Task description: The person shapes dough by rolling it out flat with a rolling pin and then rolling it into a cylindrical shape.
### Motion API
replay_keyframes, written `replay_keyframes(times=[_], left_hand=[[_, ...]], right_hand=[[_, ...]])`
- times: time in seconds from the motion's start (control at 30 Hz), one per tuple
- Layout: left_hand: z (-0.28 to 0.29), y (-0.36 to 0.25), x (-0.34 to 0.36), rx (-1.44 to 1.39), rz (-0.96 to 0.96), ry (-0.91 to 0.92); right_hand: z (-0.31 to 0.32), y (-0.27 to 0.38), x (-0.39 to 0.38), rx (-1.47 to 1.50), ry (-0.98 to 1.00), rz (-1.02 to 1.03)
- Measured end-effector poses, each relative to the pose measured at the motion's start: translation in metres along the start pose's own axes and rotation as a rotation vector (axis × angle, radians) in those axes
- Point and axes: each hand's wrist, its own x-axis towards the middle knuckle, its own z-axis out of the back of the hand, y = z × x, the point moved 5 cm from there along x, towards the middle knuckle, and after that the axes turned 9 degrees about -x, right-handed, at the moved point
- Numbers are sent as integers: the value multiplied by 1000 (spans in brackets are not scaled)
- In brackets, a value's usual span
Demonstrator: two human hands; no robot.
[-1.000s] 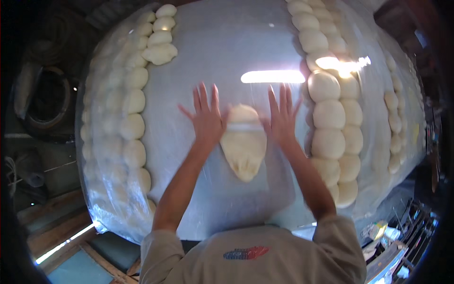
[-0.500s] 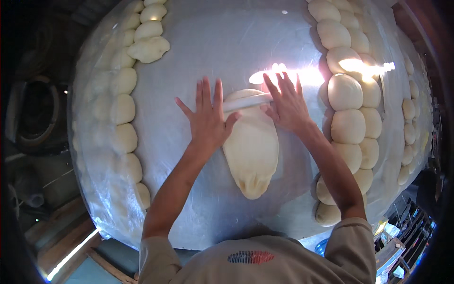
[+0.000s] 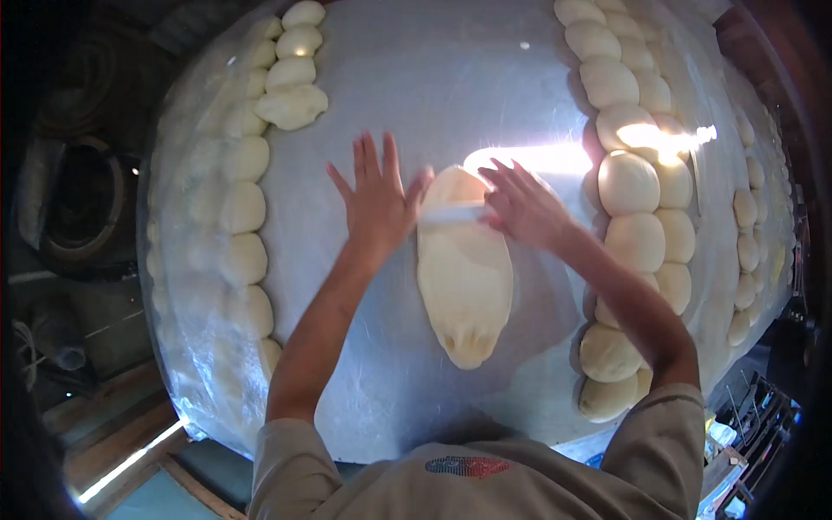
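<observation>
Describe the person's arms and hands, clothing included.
The left hand and right hand wear no gloves, and no watch or bracelet shows. Short grey-brown sleeves leave the forearms bare; the matching shirt has a dark-blue and red oval print.

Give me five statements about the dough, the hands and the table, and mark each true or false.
1. A rolling pin lies across the flattened dough. True.
2. The flattened dough is perfectly round. False: it is long, tapering toward the person.
3. Dough balls line both sides of the table. True.
4. The left hand has its fingers spread. True.
5. The right hand rests on the dough balls. False: it is at the rolling pin.
</observation>
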Motion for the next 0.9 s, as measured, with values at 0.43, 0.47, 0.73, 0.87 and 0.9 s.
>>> replay_keyframes(times=[0.43, 0.47, 0.73, 0.87, 0.9], left_hand=[[1, -47, -163, 44, -33, 370], [11, -56, -181, 23, -41, 395], [-4, -43, -167, 61, 63, 203], [5, -56, -195, 41, 98, 334], [10, -56, -177, 22, 156, 297]], right_hand=[[17, 113, -87, 141, 270, -537], [22, 125, -97, 163, 314, -536], [2, 125, -93, 126, 196, -701], [13, 161, -122, 243, 268, -724], [15, 142, -111, 244, 210, -740]])
